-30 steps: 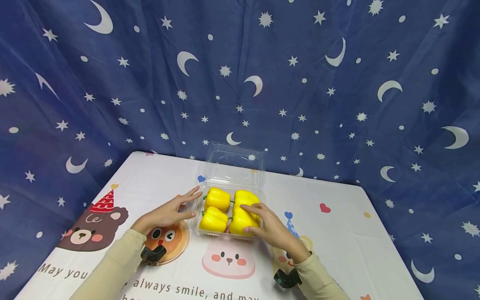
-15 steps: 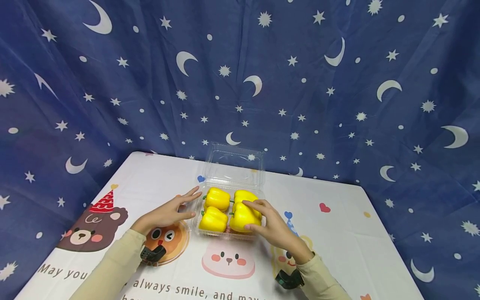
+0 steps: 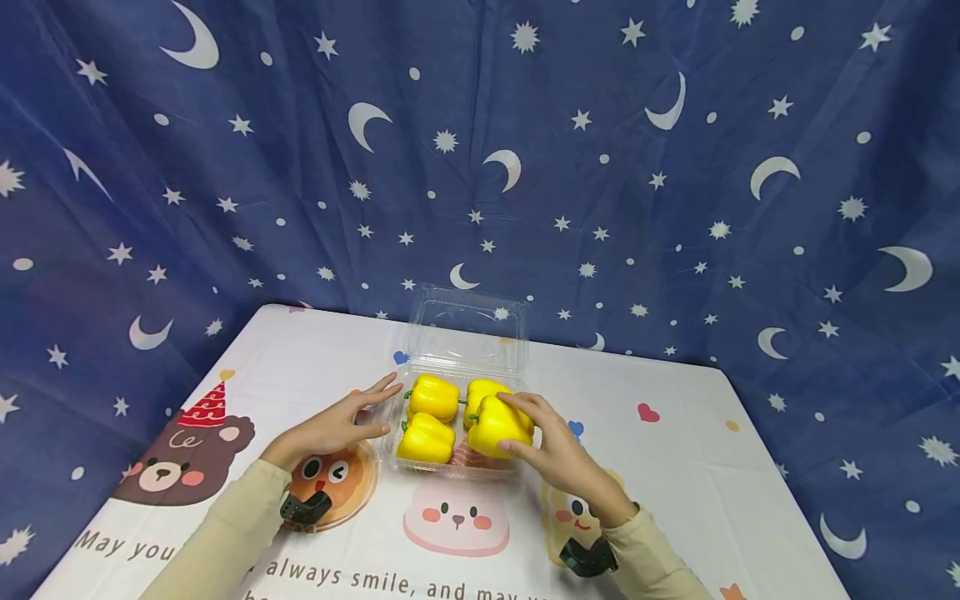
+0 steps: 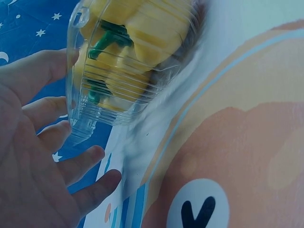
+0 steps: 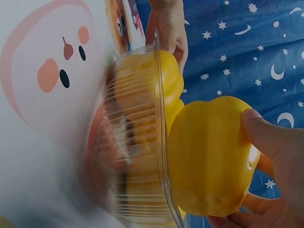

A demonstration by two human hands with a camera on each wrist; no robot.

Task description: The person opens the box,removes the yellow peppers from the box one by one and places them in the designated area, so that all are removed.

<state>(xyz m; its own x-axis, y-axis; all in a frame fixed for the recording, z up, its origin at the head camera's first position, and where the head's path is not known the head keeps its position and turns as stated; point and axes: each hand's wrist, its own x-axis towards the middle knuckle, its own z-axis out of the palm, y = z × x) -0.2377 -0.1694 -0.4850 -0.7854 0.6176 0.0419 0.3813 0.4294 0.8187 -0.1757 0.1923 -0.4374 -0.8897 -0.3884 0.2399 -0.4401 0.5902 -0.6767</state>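
Observation:
My right hand point(image 3: 561, 450) grips a yellow bell pepper point(image 3: 498, 428) between thumb and fingers. In the right wrist view this pepper point(image 5: 209, 156) is at the rim of a clear plastic clamshell box point(image 5: 164, 156), mostly outside it. Other yellow peppers, one at back left point(image 3: 435, 397), one at front left point(image 3: 427, 439) and one at back right point(image 3: 480, 392), lie inside the box. A pinkish striped patch point(image 3: 469, 455) shows at its front right. My left hand point(image 3: 336, 427) has its fingers spread, with fingertips right at the box's left rim.
The box's transparent lid point(image 3: 468, 337) stands raised at the back. Beneath lies a white tablecloth point(image 3: 660, 492) printed with cartoon faces and lettering. A blue curtain point(image 3: 480, 150) with moons and stars hangs behind the table.
My right hand has lifted the front right pepper up and a little to the right, uncovering the pinkish striped patch. The left hand has stayed in place.

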